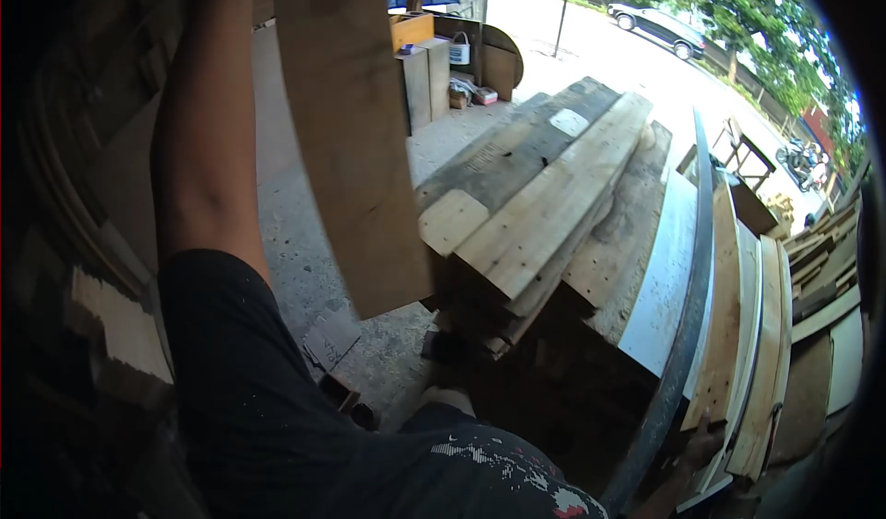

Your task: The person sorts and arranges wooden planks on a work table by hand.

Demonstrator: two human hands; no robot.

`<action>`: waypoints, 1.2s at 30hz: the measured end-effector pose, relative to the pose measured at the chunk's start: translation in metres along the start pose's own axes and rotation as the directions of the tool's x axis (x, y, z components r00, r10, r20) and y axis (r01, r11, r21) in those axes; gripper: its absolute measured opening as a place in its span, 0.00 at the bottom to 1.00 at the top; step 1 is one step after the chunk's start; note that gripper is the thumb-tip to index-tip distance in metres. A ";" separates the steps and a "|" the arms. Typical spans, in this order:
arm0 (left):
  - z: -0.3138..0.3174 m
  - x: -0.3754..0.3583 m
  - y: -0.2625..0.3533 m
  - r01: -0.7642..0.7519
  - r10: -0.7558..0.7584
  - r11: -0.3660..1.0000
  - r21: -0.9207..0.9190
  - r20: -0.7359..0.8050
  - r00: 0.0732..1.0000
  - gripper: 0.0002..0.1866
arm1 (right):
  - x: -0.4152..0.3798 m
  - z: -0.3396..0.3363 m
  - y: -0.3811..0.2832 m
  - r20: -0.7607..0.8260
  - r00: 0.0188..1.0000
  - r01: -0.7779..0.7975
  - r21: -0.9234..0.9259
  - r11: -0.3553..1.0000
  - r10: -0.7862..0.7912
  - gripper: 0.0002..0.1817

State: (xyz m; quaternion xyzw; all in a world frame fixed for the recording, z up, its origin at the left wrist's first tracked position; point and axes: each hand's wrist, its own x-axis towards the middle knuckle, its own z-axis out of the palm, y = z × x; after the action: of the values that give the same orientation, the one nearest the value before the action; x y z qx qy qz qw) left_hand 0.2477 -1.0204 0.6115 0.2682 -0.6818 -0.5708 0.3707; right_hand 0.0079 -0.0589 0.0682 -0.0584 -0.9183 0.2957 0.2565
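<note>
Left hand past top edge, grip unseen; bare left forearm (210, 141) raised. Right hand (701, 447) dim at lower end of long orange-brown plank (716, 353); closure unclear. Wide brown wooden board (346, 150) beside forearm, lower edge near pale weathered plank stack (554, 205). Open grey concrete floor (293, 219) left of board.

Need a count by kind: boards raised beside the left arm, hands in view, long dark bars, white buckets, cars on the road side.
Raised board: 1
Right hand: 1
Long dark bar: 1
White bucket: 1
Car: 1
Total: 5
</note>
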 end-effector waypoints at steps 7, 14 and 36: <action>-0.014 0.013 -0.208 -0.420 0.501 0.852 0.313 -0.254 0.827 0.24 | -0.025 -0.001 -0.085 0.053 0.990 -0.133 0.013 0.991 0.132 0.27; 0.043 0.075 -0.477 -0.493 0.547 0.776 0.393 -0.030 0.837 0.24 | -0.027 0.012 -0.117 0.095 0.995 0.063 -0.411 0.909 -0.026 0.27; 0.301 0.142 -0.690 0.189 -0.257 0.790 0.583 0.035 0.966 0.14 | -0.048 0.055 -0.186 0.026 0.984 0.172 -0.445 0.879 -0.179 0.25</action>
State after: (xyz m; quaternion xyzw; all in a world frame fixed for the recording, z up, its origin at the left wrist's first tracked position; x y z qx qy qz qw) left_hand -0.1190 -1.0988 -0.0565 0.4136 -0.8051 -0.3924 0.1636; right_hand 0.0294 -0.2516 0.1160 -0.0347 -0.9610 0.0527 0.2694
